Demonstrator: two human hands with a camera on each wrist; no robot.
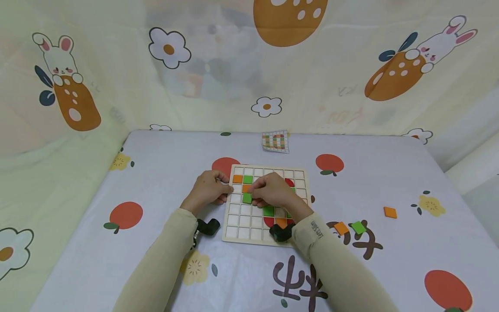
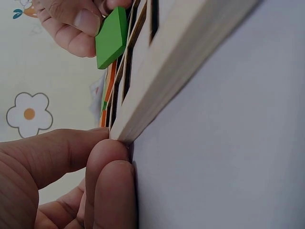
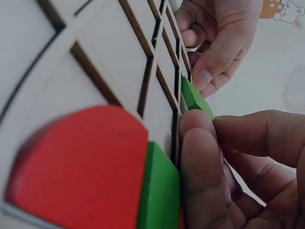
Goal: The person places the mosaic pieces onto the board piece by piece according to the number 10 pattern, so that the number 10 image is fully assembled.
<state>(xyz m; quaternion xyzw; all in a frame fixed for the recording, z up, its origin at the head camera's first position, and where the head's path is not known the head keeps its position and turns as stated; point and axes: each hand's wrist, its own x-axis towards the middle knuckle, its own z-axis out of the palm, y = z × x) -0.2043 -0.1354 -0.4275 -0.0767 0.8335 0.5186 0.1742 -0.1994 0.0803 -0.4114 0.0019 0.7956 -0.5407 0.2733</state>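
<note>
A square wooden grid board [image 1: 238, 221] lies on the table, partly filled with coloured tiles. My left hand [image 1: 206, 188] grips its left edge, thumb on top and fingers against the side. Over the left part of the board, my right hand [image 1: 273, 190] pinches a green square tile [image 2: 112, 38] between thumb and fingers; the tile stands tilted in the left wrist view. Close by in the grid sit an orange tile [image 1: 237, 179] and another green tile [image 1: 247, 179]. A red rounded piece [image 3: 86, 162] fills a nearer cell. My right hand and wrist hide several cells.
To the right lie a loose orange tile [image 1: 341, 228], a loose green tile [image 1: 358, 228] and a farther orange tile [image 1: 390, 212]. A small printed pattern card [image 1: 275, 141] is at the back of the table. Patterned cloth [image 1: 218, 78] hangs behind.
</note>
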